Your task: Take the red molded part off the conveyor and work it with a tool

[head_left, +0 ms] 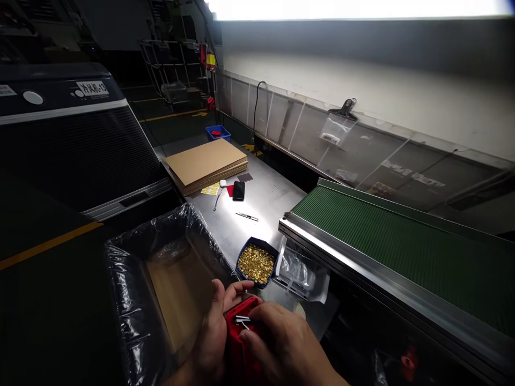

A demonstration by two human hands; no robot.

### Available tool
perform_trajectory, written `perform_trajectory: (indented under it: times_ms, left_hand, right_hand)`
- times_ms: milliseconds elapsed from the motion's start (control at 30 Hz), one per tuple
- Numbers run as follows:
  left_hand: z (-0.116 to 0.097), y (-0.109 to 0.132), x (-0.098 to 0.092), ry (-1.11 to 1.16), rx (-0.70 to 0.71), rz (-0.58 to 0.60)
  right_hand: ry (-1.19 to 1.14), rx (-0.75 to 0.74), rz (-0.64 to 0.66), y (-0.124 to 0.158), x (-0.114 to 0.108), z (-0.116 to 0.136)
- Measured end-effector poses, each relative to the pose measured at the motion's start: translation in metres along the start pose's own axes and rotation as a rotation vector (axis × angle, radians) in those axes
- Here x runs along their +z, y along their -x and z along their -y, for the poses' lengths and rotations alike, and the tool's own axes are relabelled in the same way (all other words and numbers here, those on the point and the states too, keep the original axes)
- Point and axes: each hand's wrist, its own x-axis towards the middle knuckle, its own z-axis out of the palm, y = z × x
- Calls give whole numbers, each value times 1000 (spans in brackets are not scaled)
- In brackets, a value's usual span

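Observation:
A red box-like part point(237, 348) is near the bottom centre, with its open top facing up. My left hand point(213, 332) is wrapped round its left side, thumb up and fingers behind it. My right hand point(285, 338) reaches over the part from the right, thumb and forefinger pinched at small silvery metal pieces point(242, 320) at its top. Just beyond my hands, a blue tray point(262, 242) holds many small brass-coloured pieces point(256, 264). A clear plastic bag point(301, 273) lies to the right of the tray.
A bin lined with black plastic point(124, 300) stands at left. On the metal table point(273, 187) are stacked cardboard sheets point(207, 161), a black phone-like object point(238, 191), a thin pen-like tool point(247, 216) and a small blue bin point(218, 139). A green conveyor point(386, 241) runs along the right.

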Motion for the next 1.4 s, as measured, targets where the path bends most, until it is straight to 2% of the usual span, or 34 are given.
perform_trajectory:
  times_ms: [200,300,467,567,633,800,1000,1167,1233,1333,1400]
  left_hand:
    - [-2,-1,0,-57,-2,15]
    - [-3,-2,1,-48,-15,14]
    - [-5,-2,3,12,-116,10]
    - [-4,-2,0,31,-173,5]
    - [-3,-2,-2,46,-202,-4]
    - [1,-3,-5,71,-238,17]
    - [2,0,2,67,-253,1]
    - [6,1,3,48,-246,10]
    - [7,0,1,64,-236,26]
    - [5,0,0,108,-213,91]
    - [4,-1,1,170,-196,133]
  right_hand:
    - [-110,14,56,-6,-9,2]
    - [-110,-36,-1,-5,-14,0]
    - [178,-264,-172,-1,-19,-6]
    - [322,-399,-190,-4,-18,-5]
    - [353,-433,-184,-6,-16,-4]
    - [348,-447,-172,-4,-13,-3]
    - [395,-452,-154,-1,-16,-4]
    - [431,-511,-147,2,-17,-8]
    - [343,-473,-189,6,-19,-9]
    - [114,-289,-293,15,-22,-13]
    - [-28,-250,-301,21,-21,-17]
